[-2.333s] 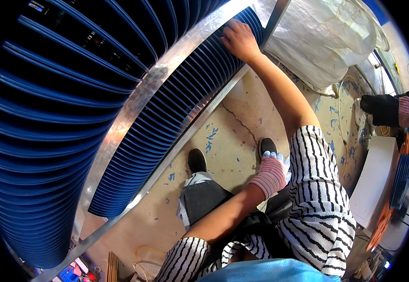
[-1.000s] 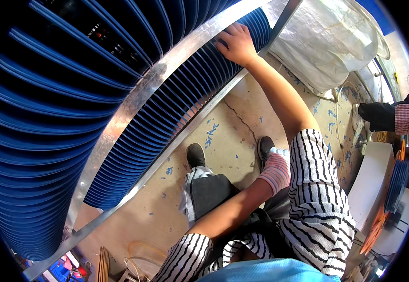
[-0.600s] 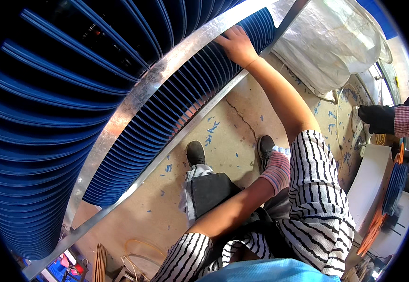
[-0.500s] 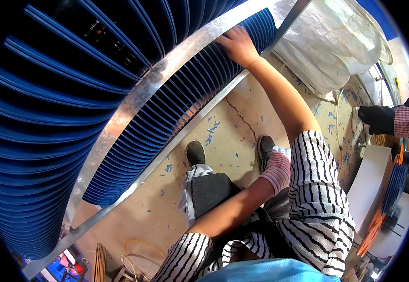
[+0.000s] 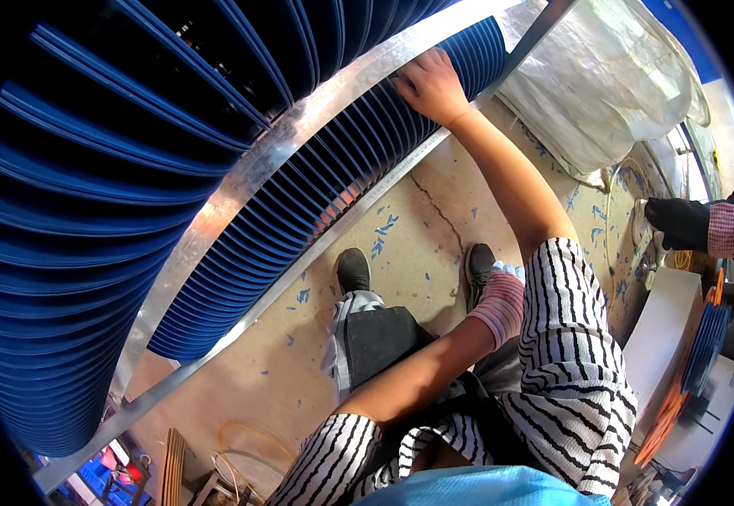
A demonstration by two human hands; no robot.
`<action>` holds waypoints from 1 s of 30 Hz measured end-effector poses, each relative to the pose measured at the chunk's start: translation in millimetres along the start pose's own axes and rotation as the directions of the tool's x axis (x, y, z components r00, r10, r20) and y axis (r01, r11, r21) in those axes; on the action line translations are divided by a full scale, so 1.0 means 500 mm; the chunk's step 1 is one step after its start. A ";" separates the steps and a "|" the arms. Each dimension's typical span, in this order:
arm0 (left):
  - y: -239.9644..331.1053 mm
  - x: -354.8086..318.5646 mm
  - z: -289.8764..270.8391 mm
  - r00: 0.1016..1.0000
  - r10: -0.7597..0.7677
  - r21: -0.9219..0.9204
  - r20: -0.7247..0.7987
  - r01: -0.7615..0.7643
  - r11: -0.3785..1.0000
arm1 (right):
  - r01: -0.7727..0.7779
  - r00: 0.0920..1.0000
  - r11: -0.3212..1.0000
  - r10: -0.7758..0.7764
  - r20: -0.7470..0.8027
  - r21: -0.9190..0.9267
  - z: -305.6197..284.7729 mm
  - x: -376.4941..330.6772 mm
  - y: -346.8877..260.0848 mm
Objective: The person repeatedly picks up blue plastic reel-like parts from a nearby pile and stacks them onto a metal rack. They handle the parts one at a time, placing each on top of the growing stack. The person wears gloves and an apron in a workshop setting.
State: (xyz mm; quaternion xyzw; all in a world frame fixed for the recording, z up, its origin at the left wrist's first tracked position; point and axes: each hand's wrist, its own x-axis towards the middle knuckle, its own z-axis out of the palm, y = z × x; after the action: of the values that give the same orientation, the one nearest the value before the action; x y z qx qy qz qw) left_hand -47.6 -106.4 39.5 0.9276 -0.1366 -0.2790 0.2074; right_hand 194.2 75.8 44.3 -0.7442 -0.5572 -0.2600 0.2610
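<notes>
My bare right hand (image 5: 434, 88) reaches up to the lower row of thin blue ringed edges (image 5: 367, 139), which look like closely stacked discs or plates. Its fingers are bent in against them, just under the metal rail (image 5: 278, 139); their tips are partly hidden, and what they pinch, if anything, does not show. My left hand (image 5: 500, 304) wears a pink and grey striped glove with pale blue fingertips. It hangs low near my right leg, with its fingertips side by side and nothing visible in it.
A larger upper row of blue edges (image 5: 88, 253) curves along the left. A pale sheet (image 5: 594, 84) hangs at the upper right. Blue scraps (image 5: 379, 236) litter the floor. Another person's leg (image 5: 679, 221) shows at the right, above blue and orange discs (image 5: 704, 350).
My right hand has curled its fingers more and shifted slightly along the blue row. The view has tilted a little. My left hand looks the same.
</notes>
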 end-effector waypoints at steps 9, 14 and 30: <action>-0.005 -0.007 -0.009 1.000 0.001 0.006 0.022 -0.001 1.000 | 0.150 0.988 0.989 -0.150 0.032 -0.001 0.001 -0.004 -0.010; -0.011 -0.002 -0.008 1.000 -0.023 -0.046 -0.015 0.022 0.999 | 0.030 0.998 0.996 -0.025 -0.052 0.090 0.001 -0.005 -0.036; 0.008 -0.057 -0.054 0.981 -0.012 -0.297 0.191 0.047 -0.954 | 0.038 0.997 0.998 -0.035 -0.064 0.046 0.021 -0.009 -0.087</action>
State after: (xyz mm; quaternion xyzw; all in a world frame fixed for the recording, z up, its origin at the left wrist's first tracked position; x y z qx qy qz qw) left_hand -55.6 -91.0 74.8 -0.0527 0.3407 -0.2048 0.9161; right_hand 152.2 90.3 37.8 -0.7190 -0.5682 -0.2747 0.2911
